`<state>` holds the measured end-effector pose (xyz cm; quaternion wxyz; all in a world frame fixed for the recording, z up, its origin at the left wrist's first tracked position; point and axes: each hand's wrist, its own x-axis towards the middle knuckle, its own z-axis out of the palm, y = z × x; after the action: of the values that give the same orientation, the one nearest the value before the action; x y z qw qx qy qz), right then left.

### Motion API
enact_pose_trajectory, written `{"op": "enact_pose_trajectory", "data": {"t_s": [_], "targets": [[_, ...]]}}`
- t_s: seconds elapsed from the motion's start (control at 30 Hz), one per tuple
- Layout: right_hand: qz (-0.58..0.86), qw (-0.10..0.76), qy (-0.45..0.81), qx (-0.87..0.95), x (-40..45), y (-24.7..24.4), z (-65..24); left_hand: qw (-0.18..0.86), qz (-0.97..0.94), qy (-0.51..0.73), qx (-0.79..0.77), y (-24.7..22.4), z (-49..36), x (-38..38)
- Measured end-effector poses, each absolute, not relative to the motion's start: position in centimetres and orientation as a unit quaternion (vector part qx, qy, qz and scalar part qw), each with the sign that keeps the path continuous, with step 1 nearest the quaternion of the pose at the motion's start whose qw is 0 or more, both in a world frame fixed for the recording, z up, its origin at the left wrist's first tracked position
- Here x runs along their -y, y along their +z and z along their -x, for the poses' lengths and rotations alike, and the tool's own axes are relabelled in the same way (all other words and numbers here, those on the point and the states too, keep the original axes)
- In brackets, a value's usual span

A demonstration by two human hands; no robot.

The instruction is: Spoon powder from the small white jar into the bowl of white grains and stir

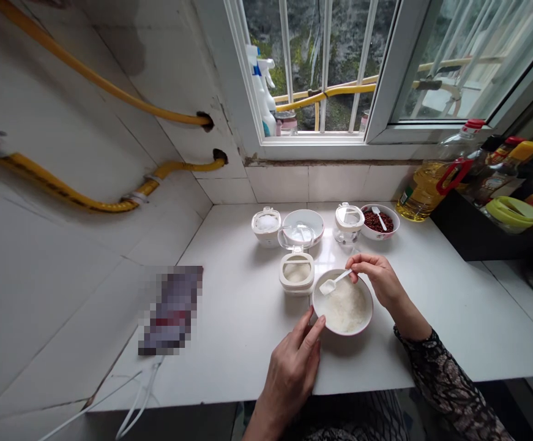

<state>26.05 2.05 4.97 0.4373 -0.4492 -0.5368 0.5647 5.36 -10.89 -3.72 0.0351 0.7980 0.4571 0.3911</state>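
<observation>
In my right hand is a small white plastic spoon, pinched by its handle between thumb and fingers. The spoon's scoop hangs over the left part of a white bowl holding fine whitish grains. My left hand holds that bowl by its near left rim, its fingertips at the edge. Just left of the bowl stands a square lidded container with pale grains in it, its lid flap raised.
Behind are a container of white powder, a bowl with a clear piece at its front, a clear jar, and a bowl of red beans with another spoon. An oil bottle and a black rack stand right; cables lie left.
</observation>
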Motion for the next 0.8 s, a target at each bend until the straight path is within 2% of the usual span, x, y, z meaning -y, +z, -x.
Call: {"op": "enact_pose_trajectory", "data": {"t_s": [0.13,0.23,0.33,0.47,0.7,0.8], "targets": [[0.435,0.469,0.551,0.536,-1.8,5.1,-24.9,0.039,-0.799,0.393,-0.454,-3.7,-5.3,10.9],[0.419,0.488,0.492,0.587,-1.3,5.2,-23.8,0.040,-0.800,0.391,-0.453,-3.8,-5.3,10.9],[0.383,0.476,0.357,0.707,-1.1,5.0,-23.1,0.039,-0.801,0.387,-0.455,-3.8,-5.3,10.9],[0.309,0.411,0.179,0.839,-1.0,4.8,-22.9,0.032,-0.800,0.389,-0.455,-3.7,-5.3,10.9],[0.348,0.473,0.182,0.789,-0.6,6.0,-25.0,0.035,-0.799,0.394,-0.454,-3.7,-5.4,10.9],[0.354,0.441,0.166,0.808,-0.7,5.8,-25.9,0.040,-0.800,0.387,-0.457,-3.6,-5.4,11.0]]}}
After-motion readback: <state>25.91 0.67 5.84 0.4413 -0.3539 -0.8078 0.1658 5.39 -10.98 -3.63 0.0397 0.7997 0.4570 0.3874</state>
